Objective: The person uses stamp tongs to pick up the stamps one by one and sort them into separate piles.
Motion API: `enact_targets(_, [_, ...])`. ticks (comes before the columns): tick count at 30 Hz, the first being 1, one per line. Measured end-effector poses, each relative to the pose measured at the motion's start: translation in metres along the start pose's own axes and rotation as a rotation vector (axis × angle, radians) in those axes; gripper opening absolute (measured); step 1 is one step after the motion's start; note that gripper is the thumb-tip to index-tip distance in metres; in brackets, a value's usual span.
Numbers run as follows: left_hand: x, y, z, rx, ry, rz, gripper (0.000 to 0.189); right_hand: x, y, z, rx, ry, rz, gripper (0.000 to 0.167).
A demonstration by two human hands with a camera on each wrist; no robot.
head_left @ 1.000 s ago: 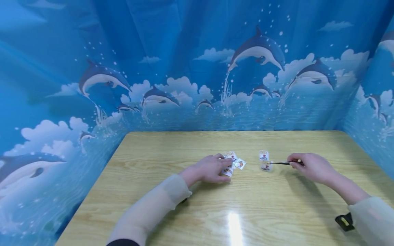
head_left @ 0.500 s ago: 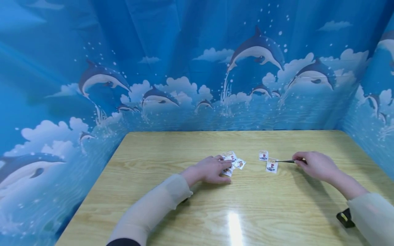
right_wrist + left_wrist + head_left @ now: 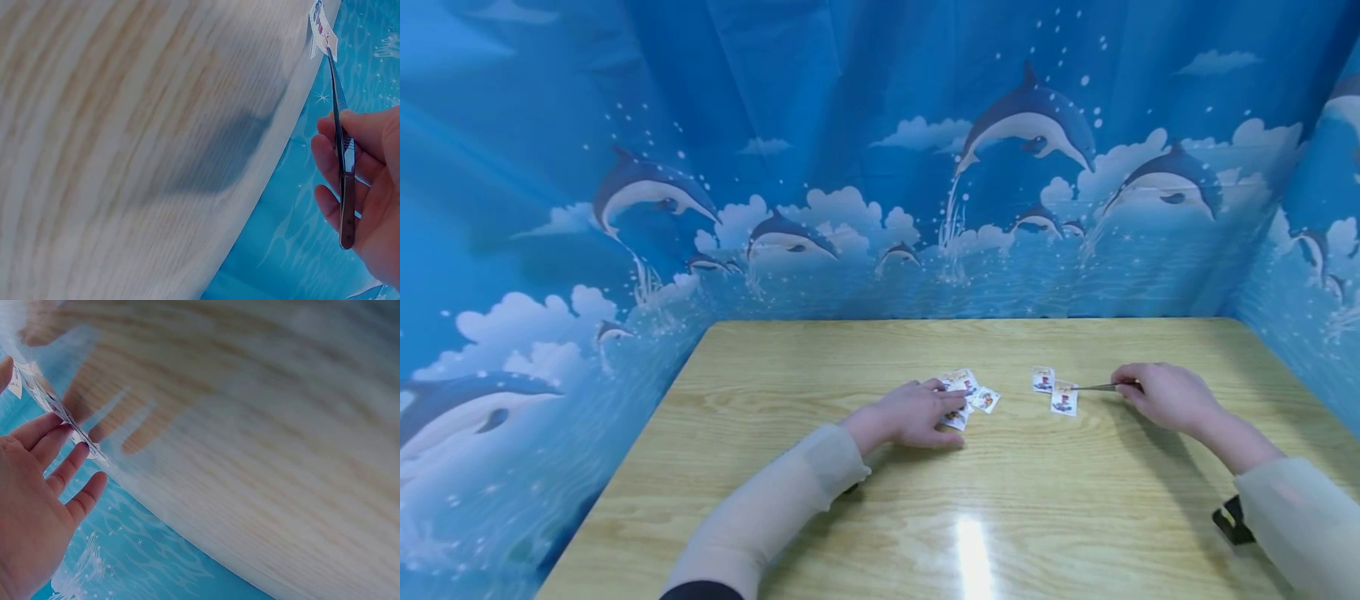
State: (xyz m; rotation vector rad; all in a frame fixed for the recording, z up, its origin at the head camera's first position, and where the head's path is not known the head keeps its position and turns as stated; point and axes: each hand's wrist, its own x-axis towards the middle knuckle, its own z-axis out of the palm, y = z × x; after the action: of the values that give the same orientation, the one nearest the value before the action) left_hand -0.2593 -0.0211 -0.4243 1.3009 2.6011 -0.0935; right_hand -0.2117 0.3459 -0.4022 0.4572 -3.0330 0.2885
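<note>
Pinching one pair of tweezers (image 3: 341,150), the right hand (image 3: 1168,400) was over the right side of the table (image 3: 865,517). The two tips met one card (image 3: 1063,400) near its top right corner, and in the right wrist view that card was tilted. A second card (image 3: 1042,379) was just beside it, up and to the left; whether the two touched, you could not tell. Both cards had little pictures on them.

The left hand (image 3: 917,414) was open, its fingers out nearly straight, with some tips on one pile (image 3: 960,382) of cards. The fingers hid part of the pile, so its cards could not be counted. One small card (image 3: 985,400), turned crooked, was at the pile's right side. Two pale sleeves (image 3: 775,508) covered the arms. One blue cloth (image 3: 880,108) with dolphins hung behind the table.
</note>
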Motion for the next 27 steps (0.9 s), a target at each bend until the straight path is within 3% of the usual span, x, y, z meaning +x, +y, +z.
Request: enact_targets(27, [-0.001,0.001,-0.003,-0.016,-0.022,-0.005,0.072,0.013,0.000,0.002,-0.029,-0.044,0.001,0.017])
